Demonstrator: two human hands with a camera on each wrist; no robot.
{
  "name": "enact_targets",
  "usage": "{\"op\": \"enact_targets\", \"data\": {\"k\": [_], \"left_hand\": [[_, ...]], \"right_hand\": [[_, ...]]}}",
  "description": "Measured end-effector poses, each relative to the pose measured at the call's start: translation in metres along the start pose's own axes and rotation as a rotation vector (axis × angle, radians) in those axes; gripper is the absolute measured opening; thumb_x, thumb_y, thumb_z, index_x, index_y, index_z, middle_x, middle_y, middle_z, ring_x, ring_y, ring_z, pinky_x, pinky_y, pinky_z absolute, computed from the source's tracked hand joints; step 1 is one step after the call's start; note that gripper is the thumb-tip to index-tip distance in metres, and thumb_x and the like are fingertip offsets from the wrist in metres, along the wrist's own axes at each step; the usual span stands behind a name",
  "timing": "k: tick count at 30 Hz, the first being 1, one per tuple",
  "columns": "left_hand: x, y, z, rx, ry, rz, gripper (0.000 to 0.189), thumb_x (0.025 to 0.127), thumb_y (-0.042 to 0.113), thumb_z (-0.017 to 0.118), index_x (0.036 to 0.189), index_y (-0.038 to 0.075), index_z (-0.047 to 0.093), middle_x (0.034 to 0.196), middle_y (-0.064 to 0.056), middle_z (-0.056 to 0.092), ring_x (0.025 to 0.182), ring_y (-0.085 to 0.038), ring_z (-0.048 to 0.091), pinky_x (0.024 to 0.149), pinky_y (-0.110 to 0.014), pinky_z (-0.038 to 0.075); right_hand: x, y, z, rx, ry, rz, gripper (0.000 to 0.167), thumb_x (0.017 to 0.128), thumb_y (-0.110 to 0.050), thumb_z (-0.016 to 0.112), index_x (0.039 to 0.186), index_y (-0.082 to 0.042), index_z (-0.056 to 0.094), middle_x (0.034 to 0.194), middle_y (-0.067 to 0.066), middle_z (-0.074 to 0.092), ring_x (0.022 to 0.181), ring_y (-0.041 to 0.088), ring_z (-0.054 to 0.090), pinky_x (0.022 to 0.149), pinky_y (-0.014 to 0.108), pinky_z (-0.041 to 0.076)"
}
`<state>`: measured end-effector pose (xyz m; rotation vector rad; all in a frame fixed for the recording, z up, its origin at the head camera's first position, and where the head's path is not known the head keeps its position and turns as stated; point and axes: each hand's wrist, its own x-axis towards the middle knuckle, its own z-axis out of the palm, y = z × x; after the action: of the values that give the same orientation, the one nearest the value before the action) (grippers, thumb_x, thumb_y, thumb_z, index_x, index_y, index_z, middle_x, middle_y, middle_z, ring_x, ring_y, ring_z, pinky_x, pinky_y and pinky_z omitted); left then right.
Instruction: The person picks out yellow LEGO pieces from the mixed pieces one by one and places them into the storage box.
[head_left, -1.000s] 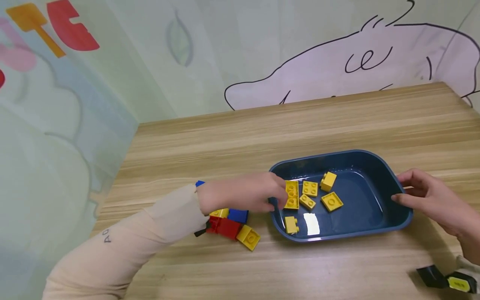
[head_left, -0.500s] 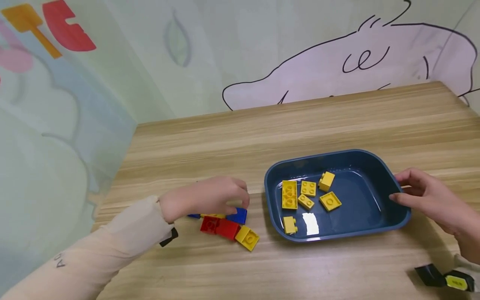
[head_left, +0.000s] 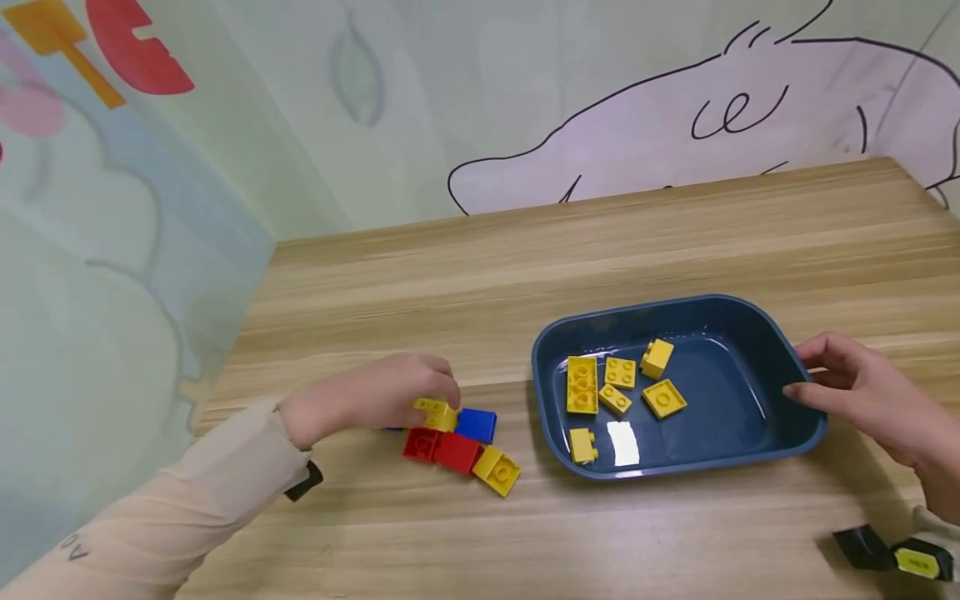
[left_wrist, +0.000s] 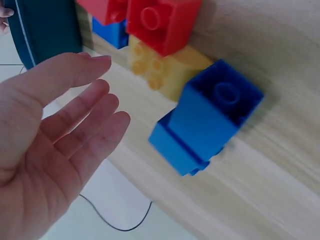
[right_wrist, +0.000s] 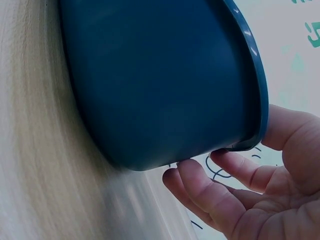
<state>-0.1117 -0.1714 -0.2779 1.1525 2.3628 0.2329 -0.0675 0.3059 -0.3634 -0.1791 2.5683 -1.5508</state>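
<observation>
My left hand (head_left: pixel 382 392) hovers beside a yellow brick (head_left: pixel 438 414) in a small pile. In the left wrist view its fingers are relaxed and apart from the brick, with nothing between them. Around that brick lie a blue brick (head_left: pixel 477 425), two red bricks (head_left: pixel 458 452) and another yellow brick (head_left: pixel 497 472). Joined blue bricks (left_wrist: pixel 205 117) show nearest in the left wrist view, mostly hidden in the head view. My right hand (head_left: pixel 855 387) grips the right end of a dark blue tray (head_left: pixel 806 433), thumb on the rim and fingers against the outside wall.
Several yellow bricks (head_left: pixel 582 385) lie in the left half of the tray. Everything stands on a wooden table (head_left: pixel 420 308), with a wall (head_left: pixel 420 108) with printed drawings behind and to the left.
My left hand has moved left from over the tray's left end, past the blue brick, to the yellow brick in the pile. My right hand stays on the tray.
</observation>
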Motion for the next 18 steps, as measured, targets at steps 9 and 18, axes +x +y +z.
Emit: {"op": "enact_targets", "data": {"k": [9,18], "left_hand": [[0.0,-0.007,0.012,-0.016,-0.042,-0.025,0.029,0.075,-0.004,0.072,0.099,0.01,0.068,0.102,-0.002,0.061,0.094,-0.018,0.057,0.079,-0.027,0.05],[-0.003,-0.011,0.014,-0.014,-0.031,-0.027,0.028,0.075,-0.008,0.069,0.098,0.008,0.068,0.1,-0.002,0.06,0.091,-0.018,0.056,0.075,-0.024,0.05]], "right_hand": [[0.001,-0.001,0.0,-0.001,-0.008,0.007,0.027,0.084,0.009,0.06,0.101,-0.01,0.051,0.092,-0.017,0.055,0.079,-0.003,0.058,0.058,0.019,0.05],[0.001,0.001,0.0,-0.011,-0.002,0.022,0.025,0.083,0.006,0.062,0.101,-0.007,0.049,0.092,-0.016,0.054,0.079,-0.001,0.057,0.059,0.019,0.049]]}}
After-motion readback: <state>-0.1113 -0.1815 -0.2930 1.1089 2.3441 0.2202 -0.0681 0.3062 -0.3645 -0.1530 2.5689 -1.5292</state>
